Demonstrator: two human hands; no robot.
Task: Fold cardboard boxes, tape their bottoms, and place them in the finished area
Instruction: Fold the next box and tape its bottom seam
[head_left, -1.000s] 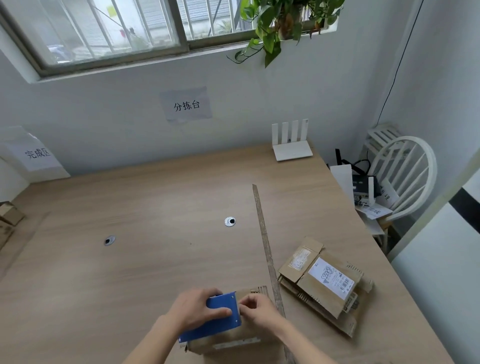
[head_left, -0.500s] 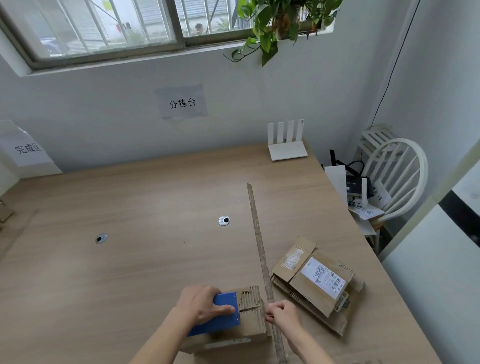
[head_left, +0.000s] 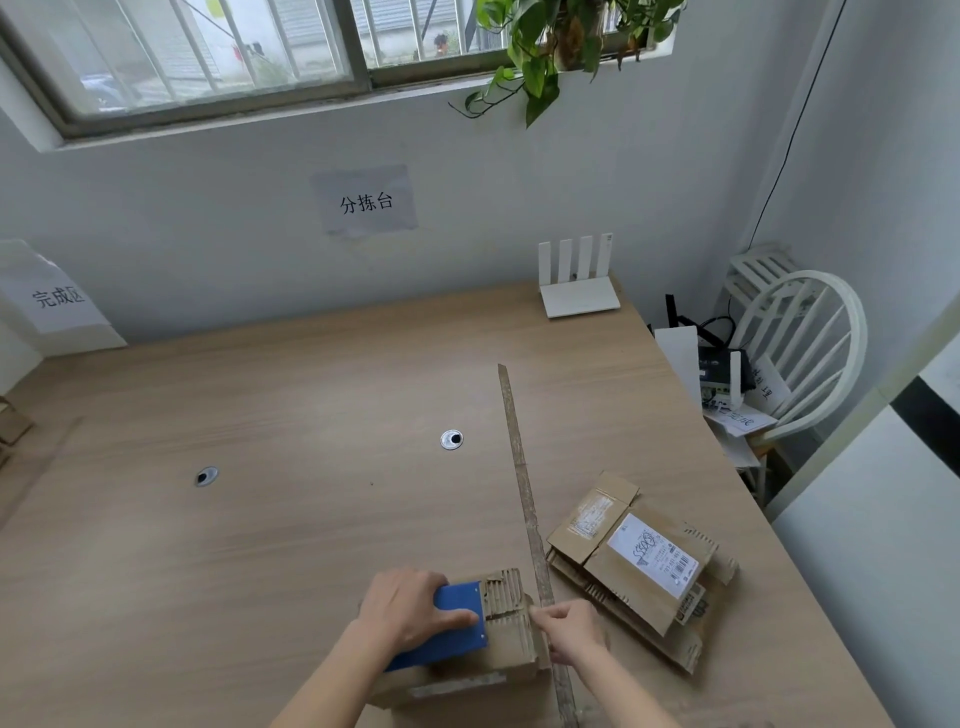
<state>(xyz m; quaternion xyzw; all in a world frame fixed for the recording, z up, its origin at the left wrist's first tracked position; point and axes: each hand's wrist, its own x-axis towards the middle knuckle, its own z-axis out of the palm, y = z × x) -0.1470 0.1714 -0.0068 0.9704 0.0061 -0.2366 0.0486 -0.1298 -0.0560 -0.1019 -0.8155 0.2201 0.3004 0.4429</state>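
Observation:
A small cardboard box (head_left: 511, 631) stands at the near edge of the wooden table (head_left: 291, 509), its torn, ribbed bottom facing up. My left hand (head_left: 408, 608) grips a blue tape dispenser (head_left: 457, 623) and holds it on top of the box. My right hand (head_left: 571, 631) pinches something thin at the box's right edge; tape itself is too faint to make out. A stack of flattened cardboard boxes (head_left: 636, 566) with a white shipping label lies to the right.
A long thin strip (head_left: 524, 499) runs across the table from mid-depth to the near edge. A white router (head_left: 577, 291) sits at the back. A sign (head_left: 57, 299) marks the far-left area, where cardboard (head_left: 13, 426) shows. A white chair (head_left: 800, 353) stands right.
My right hand slid from the top of the box to its right edge. My left hand and the blue dispenser stayed on the box. The camera shifted slightly.

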